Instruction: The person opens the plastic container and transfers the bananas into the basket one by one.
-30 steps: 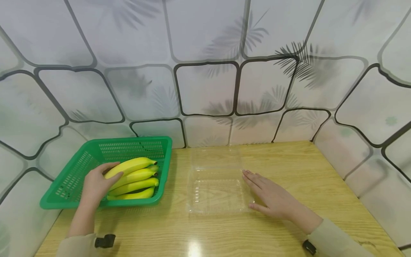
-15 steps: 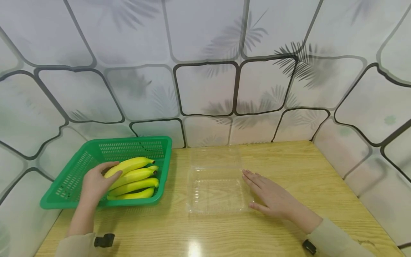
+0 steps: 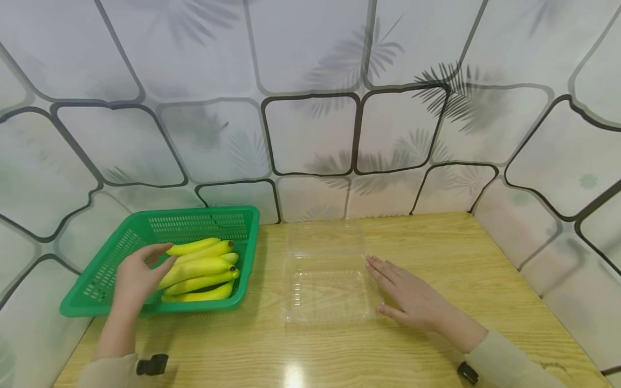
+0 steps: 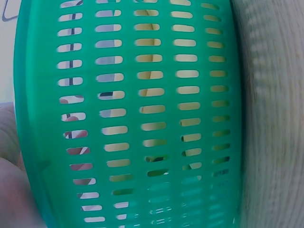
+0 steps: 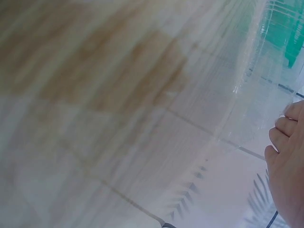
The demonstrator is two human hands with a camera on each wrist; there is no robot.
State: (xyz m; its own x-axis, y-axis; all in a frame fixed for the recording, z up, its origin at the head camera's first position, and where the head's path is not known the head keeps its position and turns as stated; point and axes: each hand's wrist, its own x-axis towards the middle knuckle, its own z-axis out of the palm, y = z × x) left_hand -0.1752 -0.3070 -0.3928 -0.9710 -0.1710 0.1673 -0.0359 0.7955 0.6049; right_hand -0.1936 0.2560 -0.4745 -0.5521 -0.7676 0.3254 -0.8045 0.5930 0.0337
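Note:
Several yellow bananas lie side by side in a green plastic basket at the left of the table. My left hand is over the basket at the bananas' left ends, its thumb and fingers apart with nothing visible between them. In the left wrist view, the slotted basket wall hides most of that hand. A clear plastic clamshell box stands with its lid raised mid-table. My right hand touches the box's right edge, fingers straight. In the right wrist view, that hand is beside the clear plastic.
The wooden table runs back to a patterned wall, which encloses it on the left and right too. The basket stands against the back left, its right rim a little left of the clear box.
My left hand has drawn slightly left, off the top banana, and its thumb and fingers have parted. The bananas have shifted, with one lower in the pile. My right hand has not moved.

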